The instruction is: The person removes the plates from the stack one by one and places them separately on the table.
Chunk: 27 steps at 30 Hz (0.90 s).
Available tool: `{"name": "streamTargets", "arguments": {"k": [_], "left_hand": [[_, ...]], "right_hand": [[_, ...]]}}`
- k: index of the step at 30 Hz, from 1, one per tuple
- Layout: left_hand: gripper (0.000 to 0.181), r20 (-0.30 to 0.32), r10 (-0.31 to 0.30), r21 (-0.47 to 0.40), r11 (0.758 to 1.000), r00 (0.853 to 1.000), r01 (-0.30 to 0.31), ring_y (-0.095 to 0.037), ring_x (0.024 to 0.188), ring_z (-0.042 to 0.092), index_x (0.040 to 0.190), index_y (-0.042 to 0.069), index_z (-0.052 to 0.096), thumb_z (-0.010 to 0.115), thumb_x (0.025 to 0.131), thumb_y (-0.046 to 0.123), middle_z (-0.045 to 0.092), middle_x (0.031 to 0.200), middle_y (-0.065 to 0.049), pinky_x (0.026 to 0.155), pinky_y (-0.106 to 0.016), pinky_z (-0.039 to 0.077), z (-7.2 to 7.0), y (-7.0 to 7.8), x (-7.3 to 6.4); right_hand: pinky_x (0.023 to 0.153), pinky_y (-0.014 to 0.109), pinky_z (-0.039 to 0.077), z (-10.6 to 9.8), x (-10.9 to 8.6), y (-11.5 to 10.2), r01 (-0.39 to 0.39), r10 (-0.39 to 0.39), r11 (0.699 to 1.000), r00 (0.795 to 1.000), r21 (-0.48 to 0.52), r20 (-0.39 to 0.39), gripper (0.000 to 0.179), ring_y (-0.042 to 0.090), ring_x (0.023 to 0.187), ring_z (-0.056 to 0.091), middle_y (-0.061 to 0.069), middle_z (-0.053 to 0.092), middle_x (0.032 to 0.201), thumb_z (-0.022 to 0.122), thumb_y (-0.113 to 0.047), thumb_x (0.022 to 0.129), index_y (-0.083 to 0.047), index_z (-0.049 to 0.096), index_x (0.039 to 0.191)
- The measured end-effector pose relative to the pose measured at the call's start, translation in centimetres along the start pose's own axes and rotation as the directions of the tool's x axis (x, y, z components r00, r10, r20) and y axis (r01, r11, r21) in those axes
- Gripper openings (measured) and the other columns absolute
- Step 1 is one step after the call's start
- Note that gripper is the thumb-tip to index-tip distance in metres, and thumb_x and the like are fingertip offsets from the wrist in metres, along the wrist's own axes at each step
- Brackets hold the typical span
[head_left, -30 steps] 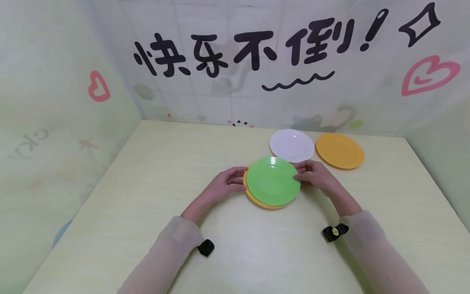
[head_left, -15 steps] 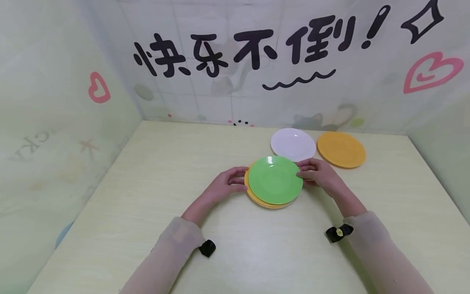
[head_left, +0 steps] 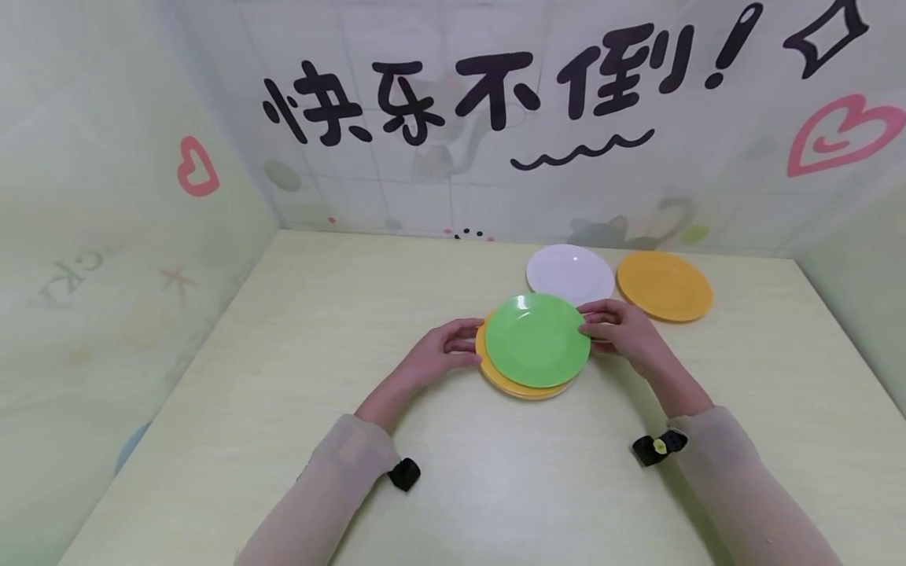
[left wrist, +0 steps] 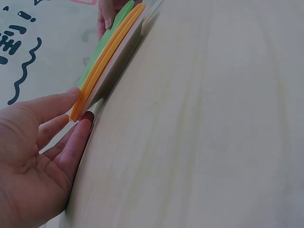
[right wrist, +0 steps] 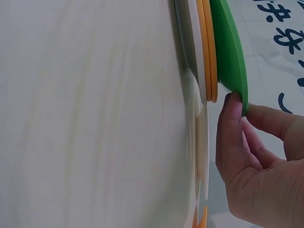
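Observation:
A green plate [head_left: 538, 339] tops a stack in the middle of the table. My right hand [head_left: 626, 334] pinches its right edge between thumb and fingers. In the right wrist view that edge of the green plate [right wrist: 230, 54] stands apart from the two orange plates [right wrist: 209, 57] below. Under those lies a pale plate [right wrist: 196, 47]. At the stack's left edge, my left hand [head_left: 440, 355] holds the lower plates. In the left wrist view its thumb rests on the rim of the orange plates [left wrist: 105, 61], with fingers beneath the stack.
Behind the stack a white plate [head_left: 569, 271] lies on the table [head_left: 495, 495], partly covered by the green one in the head view. Right of it is another orange plate [head_left: 664, 285]. A printed cloth [head_left: 396, 189] hangs along the table's back edge.
The green plate has shifted slightly right and away with my right hand, baring more of the orange plate's left side. My left hand keeps its place at the stack.

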<state>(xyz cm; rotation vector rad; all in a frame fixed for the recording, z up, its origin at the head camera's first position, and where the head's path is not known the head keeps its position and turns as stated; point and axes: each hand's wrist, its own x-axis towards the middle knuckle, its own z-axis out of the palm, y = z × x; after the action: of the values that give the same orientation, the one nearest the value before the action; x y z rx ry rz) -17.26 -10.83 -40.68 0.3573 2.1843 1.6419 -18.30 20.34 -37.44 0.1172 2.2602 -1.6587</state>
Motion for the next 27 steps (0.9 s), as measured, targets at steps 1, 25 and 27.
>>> {"name": "streamTargets", "arguments": {"k": [1,25,27], "left_hand": [[0.058,-0.001,-0.002,0.003,1.000,1.000,0.002,-0.026,0.115,0.058,0.137,0.010,0.046,0.069,0.084,0.006,0.054,0.134,-0.011,0.096,-0.032,0.049,0.0,0.1,0.0],[0.059,0.011,-0.031,-0.017,0.999,0.999,0.031,-0.027,0.116,0.057,0.138,0.009,0.045,0.068,0.085,0.004,0.053,0.135,-0.012,0.099,-0.032,0.047,-0.2,0.1,0.2],[0.059,0.015,-0.038,-0.019,0.999,0.999,0.038,-0.028,0.116,0.056,0.138,0.007,0.045,0.068,0.085,0.003,0.052,0.135,-0.014,0.099,-0.033,0.047,-0.1,0.2,0.2]], "right_hand": [[0.072,0.022,0.056,0.0,0.0,0.0,0.003,-0.003,1.000,1.000,-0.004,-0.002,0.042,0.001,0.076,0.059,-0.005,0.056,0.092,0.061,-0.010,0.091,0.003,0.048,0.129],[0.073,0.022,0.056,-1.1,-0.3,0.0,0.015,-0.015,1.000,1.000,0.015,-0.014,0.045,0.000,0.077,0.061,-0.009,0.059,0.092,0.063,-0.013,0.090,0.002,0.048,0.130],[0.073,0.022,0.056,-1.2,-0.3,0.0,0.015,-0.015,1.000,1.000,0.019,-0.015,0.045,0.000,0.077,0.061,-0.010,0.059,0.091,0.064,-0.014,0.090,0.002,0.048,0.130]]}}
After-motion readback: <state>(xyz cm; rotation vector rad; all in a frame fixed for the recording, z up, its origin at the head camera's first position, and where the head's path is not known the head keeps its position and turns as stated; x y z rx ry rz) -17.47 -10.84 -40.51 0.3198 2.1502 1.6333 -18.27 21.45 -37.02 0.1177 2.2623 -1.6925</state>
